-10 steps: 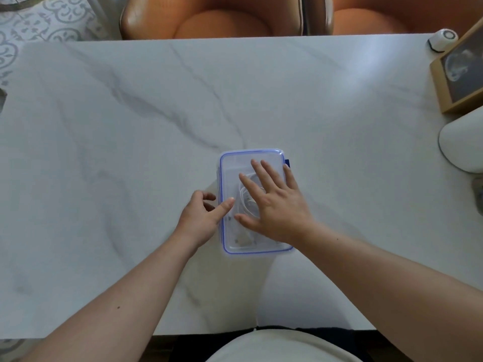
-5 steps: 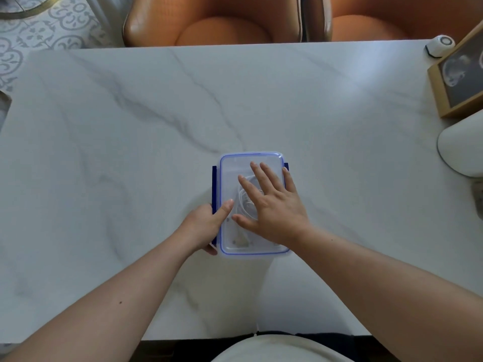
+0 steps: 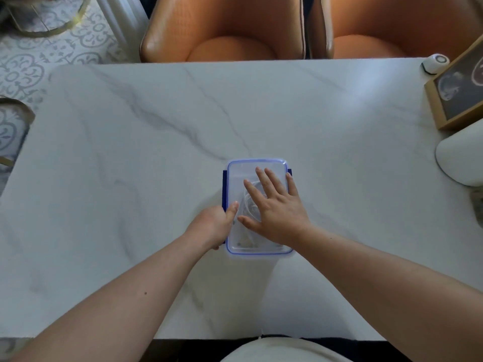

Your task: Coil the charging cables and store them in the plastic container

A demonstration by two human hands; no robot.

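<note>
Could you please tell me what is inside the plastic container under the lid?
Through the clear lid of the plastic container, pale coiled cable shows. The right hand lies flat on top, covering the rest.

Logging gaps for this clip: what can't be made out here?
- Cables: head view, count and coiling unclear; right hand covers the lid.
- Left clip: locked or not, left hand hides its near end.
- Right clip: mostly behind fingers.
- Frame: cut by right edge.
</note>
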